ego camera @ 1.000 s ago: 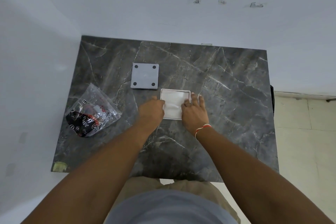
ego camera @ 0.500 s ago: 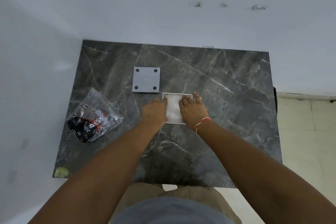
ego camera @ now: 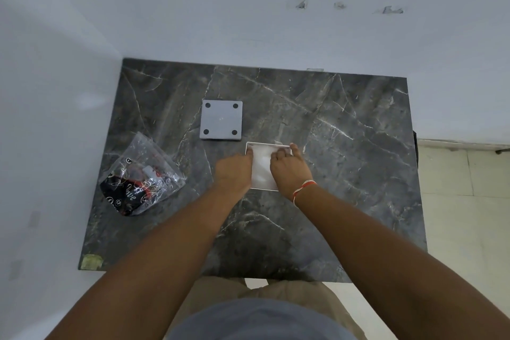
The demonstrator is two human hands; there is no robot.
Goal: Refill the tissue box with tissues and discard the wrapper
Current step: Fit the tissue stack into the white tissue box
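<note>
A white square tissue box (ego camera: 265, 144) sits open near the middle of the dark marble table (ego camera: 345, 152), with white tissues (ego camera: 261, 167) filling it. My left hand (ego camera: 234, 174) rests on the box's left side, fingertips bent down onto the tissues at the far left corner. My right hand (ego camera: 289, 171), with a red and white thread on the wrist, covers the right side, fingers pressing on the tissues near the far edge. The grey box panel (ego camera: 221, 120) with four black feet lies flat just beyond, to the left. The crumpled clear wrapper (ego camera: 140, 176) with black and red print lies at the left.
The table stands in a corner, with white walls behind it and to its left. A pale sticker (ego camera: 91, 261) marks the near left corner. Tiled floor (ego camera: 463, 201) shows to the right of the table.
My right hand has slid left from the box's right edge onto the tissues. My left fingers have reached further into the box's far left corner. Less tissue shows between the hands.
</note>
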